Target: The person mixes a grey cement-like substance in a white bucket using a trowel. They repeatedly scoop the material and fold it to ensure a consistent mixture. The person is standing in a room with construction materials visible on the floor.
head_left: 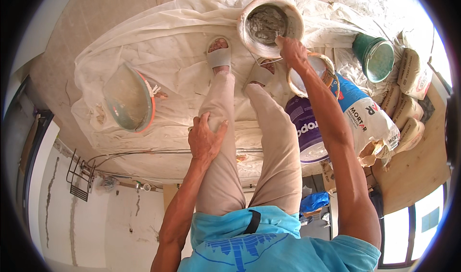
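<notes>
My right hand [292, 52] is closed round the handle of a trowel [274, 33], with its bent metal shank over the mouth of a pale bucket [246, 45]. Grey wet mortar [267, 20] lies inside the bucket, and the trowel's blade cannot be made out against it. The bucket's wire bail hangs down on its near side, by my right foot. My left hand [206, 140] rests on my left leg near the knee, fingers apart and holding nothing.
A whitish drop cloth [177, 70] covers the floor. Left lies a round grey-green tub [126, 99] with an orange rim. Right are an open white bucket [300, 82], a purple pail [303, 123], a blue-and-white mortar sack [367, 121], green buckets [369, 49] and several stacked sacks [414, 73].
</notes>
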`<act>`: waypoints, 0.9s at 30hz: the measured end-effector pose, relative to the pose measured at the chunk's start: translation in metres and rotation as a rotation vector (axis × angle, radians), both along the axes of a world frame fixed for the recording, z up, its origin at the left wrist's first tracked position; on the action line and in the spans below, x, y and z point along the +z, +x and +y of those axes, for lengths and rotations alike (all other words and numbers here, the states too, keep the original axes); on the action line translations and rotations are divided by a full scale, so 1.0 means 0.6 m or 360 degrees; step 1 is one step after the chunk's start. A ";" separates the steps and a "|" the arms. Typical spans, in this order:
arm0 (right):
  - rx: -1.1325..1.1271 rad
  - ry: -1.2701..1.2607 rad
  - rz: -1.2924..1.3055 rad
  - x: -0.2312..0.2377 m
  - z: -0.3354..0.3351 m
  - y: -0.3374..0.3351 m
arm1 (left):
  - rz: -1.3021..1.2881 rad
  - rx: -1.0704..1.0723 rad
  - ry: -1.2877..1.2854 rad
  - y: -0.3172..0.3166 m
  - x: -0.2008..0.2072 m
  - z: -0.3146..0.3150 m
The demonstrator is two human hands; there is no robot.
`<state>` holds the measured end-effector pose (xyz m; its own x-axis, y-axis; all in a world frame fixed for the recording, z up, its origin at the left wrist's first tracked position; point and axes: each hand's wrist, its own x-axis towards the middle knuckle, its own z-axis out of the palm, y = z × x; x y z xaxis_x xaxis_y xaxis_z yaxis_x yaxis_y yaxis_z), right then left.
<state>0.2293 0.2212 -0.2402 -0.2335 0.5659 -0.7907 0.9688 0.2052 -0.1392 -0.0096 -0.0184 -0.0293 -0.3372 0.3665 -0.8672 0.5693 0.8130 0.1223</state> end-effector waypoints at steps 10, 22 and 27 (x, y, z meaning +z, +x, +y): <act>0.0313 0.0067 0.0092 0.095 -0.015 0.004 | 0.0033 0.0031 0.0006 0.001 0.006 -0.004; 0.0592 0.0206 0.0043 0.048 0.011 0.021 | 0.0025 0.0120 -0.0082 0.006 0.014 0.014; 0.0594 0.0273 0.0053 0.051 0.021 0.034 | 0.0039 0.0142 -0.0072 0.009 0.008 0.008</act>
